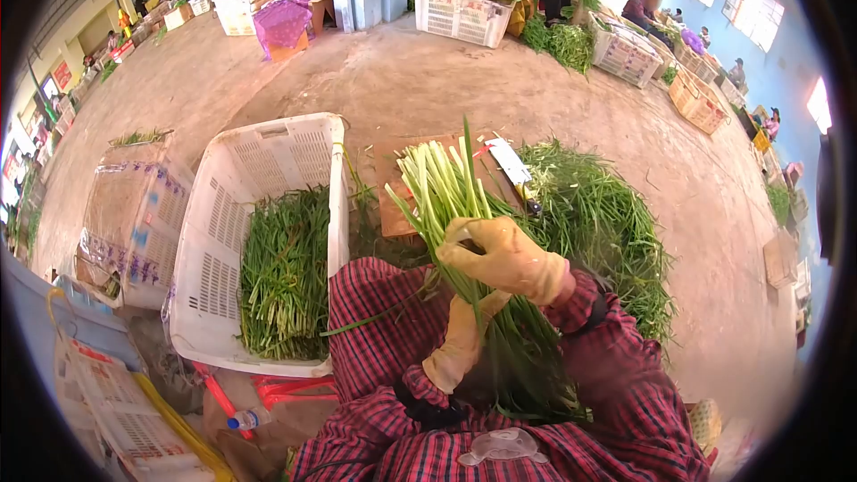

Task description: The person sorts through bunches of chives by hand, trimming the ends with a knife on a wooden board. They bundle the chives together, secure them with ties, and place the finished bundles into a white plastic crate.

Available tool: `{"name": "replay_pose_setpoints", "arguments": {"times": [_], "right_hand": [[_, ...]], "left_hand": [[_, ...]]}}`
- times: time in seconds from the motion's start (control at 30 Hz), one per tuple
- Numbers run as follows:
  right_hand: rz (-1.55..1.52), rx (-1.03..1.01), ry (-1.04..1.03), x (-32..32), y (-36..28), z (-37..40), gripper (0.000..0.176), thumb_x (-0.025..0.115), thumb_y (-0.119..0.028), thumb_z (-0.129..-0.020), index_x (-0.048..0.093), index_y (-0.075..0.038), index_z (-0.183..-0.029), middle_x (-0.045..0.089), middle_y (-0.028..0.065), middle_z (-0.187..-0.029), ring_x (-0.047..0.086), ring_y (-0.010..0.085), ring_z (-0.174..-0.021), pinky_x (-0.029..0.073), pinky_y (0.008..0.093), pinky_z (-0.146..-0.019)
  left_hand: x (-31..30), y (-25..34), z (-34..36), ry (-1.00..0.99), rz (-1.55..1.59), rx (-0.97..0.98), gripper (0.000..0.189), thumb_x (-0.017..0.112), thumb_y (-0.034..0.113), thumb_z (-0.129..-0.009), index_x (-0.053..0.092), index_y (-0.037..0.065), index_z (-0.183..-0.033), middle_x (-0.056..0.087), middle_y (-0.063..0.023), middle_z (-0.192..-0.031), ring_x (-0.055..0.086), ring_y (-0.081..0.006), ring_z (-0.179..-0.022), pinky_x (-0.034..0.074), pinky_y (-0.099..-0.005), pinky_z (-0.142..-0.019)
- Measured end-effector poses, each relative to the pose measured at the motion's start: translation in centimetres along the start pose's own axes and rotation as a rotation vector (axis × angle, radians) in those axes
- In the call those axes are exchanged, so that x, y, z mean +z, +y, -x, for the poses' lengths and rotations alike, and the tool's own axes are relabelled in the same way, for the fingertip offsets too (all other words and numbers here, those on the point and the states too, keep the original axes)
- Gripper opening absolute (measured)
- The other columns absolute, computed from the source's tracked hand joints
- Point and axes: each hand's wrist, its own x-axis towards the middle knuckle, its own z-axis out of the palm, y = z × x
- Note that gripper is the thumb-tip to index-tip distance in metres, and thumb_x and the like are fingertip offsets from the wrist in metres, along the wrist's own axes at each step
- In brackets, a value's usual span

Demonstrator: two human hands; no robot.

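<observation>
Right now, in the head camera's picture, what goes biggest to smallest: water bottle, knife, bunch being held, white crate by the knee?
1. White crate
2. Held bunch, though partly hidden
3. Knife
4. Water bottle

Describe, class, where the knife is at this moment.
In the head view, the knife lies just right of centre, beyond the right hand, between the held bunch of greens and the loose heap of greens.

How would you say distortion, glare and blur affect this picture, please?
Head view: fisheye bending inside a dark rim; head view, upper right: windows washed out by glare; head view, lower right: right sleeve looks hazy; head view, centre: bundle of green stalks fairly sharp.
</observation>
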Motion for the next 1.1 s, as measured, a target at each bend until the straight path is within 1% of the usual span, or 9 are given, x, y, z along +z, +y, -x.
{"name": "replay_pose_setpoints", "arguments": {"times": [0.13,0.3,0.4,0.57,0.67,0.83,0.93,1.03,1.1], "right_hand": [[-0.504,0.378,-0.154,-3.0,-2.6,2.8,0.018,0.06,-0.019,-0.093,0.061,-0.001,-0.089,0.054,-0.0004,-0.085,0.051,0.006,-0.065,0.039,0.0222,-0.054],[-0.933,0.052,0.262,-8.9,3.4,8.3,0.008,0.06,-0.009,-0.089,0.061,-0.001,-0.086,0.058,0.0066,-0.068,0.05,0.0106,-0.049,0.039,0.0232,-0.042],[0.399,0.06,0.477,-7.0,3.2,7.0,0.032,0.076,-0.009,-0.077,0.064,-0.002,-0.105,0.065,0.0081,-0.103,0.061,0.0197,-0.092,0.05,0.0307,-0.086],[0.436,-0.172,0.305,-0.6,0.7,3.2,0.043,0.08,-0.028,-0.07,0.067,-0.018,-0.11,0.06,0.0076,-0.103,0.062,0.0253,-0.087,0.049,0.0388,-0.082],[0.747,-0.161,0.24,0.6,0.5,1.2,0.032,0.079,-0.025,-0.072,0.068,-0.016,-0.1,0.061,0.0046,-0.096,0.062,0.0251,-0.083,0.048,0.04,-0.08],[0.126,-0.107,0.175,0.5,1.9,2.7,0.011,0.077,-0.016,-0.074,0.069,-0.009,-0.076,0.065,0.0049,-0.079,0.06,0.0218,-0.079,0.049,0.0346,-0.073],[-0.144,-0.017,0.112,-3.0,0.8,5.9,0.011,0.075,-0.008,-0.075,0.067,-0.001,-0.07,0.066,0.0071,-0.082,0.06,0.0179,-0.072,0.049,0.031,-0.068],[-0.651,0.157,0.509,-6.8,2.6,8.9,0.011,0.059,0.001,-0.081,0.066,0.0,-0.073,0.063,0.0093,-0.08,0.055,0.0119,-0.067,0.046,0.0261,-0.065],[-0.513,0.07,0.31,-10.2,5.1,9.7,0.011,0.059,-0.007,-0.088,0.068,0.0,-0.085,0.065,0.0107,-0.086,0.057,0.0123,-0.073,0.047,0.026,-0.069]], "left_hand": [[0.2,1.3,0.7,-0.111,0.05,-0.093,0.039,0.066,0.018,-0.089,0.056,0.004,-0.124,0.064,-0.0094,-0.114,0.063,-0.0221,-0.103,0.052,-0.0347,-0.09],[0.3,1.5,1.0,-0.179,-0.084,-0.058,0.035,0.059,0.021,-0.094,0.055,0.004,-0.125,0.065,-0.0092,-0.114,0.061,-0.0207,-0.11,0.047,-0.036,-0.099],[1.7,1.8,1.8,-0.107,-0.231,0.225,0.032,0.066,0.006,-0.087,0.059,0.004,-0.118,0.064,-0.0045,-0.109,0.06,-0.0166,-0.1,0.048,-0.0292,-0.09],[1.3,-0.1,2.4,-0.106,0.349,-0.007,0.038,0.041,0.015,-0.103,0.039,0.005,-0.139,0.053,-0.0132,-0.129,0.052,-0.0185,-0.119,0.045,-0.03,-0.098],[-1.5,-1.9,0.8,-0.154,-0.097,0.136,0.041,0.029,0.015,-0.105,0.027,0.007,-0.146,0.049,-0.0128,-0.133,0.047,-0.019,-0.124,0.04,-0.0326,-0.105],[-3.1,-1.9,1.8,-0.284,-0.432,0.256,0.046,0.034,0.027,-0.105,0.029,0.006,-0.145,0.044,-0.0108,-0.138,0.043,-0.0215,-0.129,0.036,-0.0373,-0.11],[-0.5,0.6,2.3,-0.215,0.021,0.076,0.038,0.034,0.018,-0.104,0.039,0.004,-0.139,0.046,-0.0104,-0.135,0.046,-0.0202,-0.126,0.037,-0.035,-0.109],[-1.0,1.0,2.2,-0.492,-0.535,0.446,0.04,0.033,0.004,-0.102,0.038,0.007,-0.141,0.05,-0.0126,-0.135,0.044,-0.0205,-0.129,0.032,-0.0347,-0.112],[-1.1,1.0,2.4,-0.341,-0.94,0.555,0.041,0.036,-0.003,-0.098,0.044,0.007,-0.137,0.05,-0.0115,-0.137,0.046,-0.0185,-0.128,0.035,-0.0331,-0.11]]}}
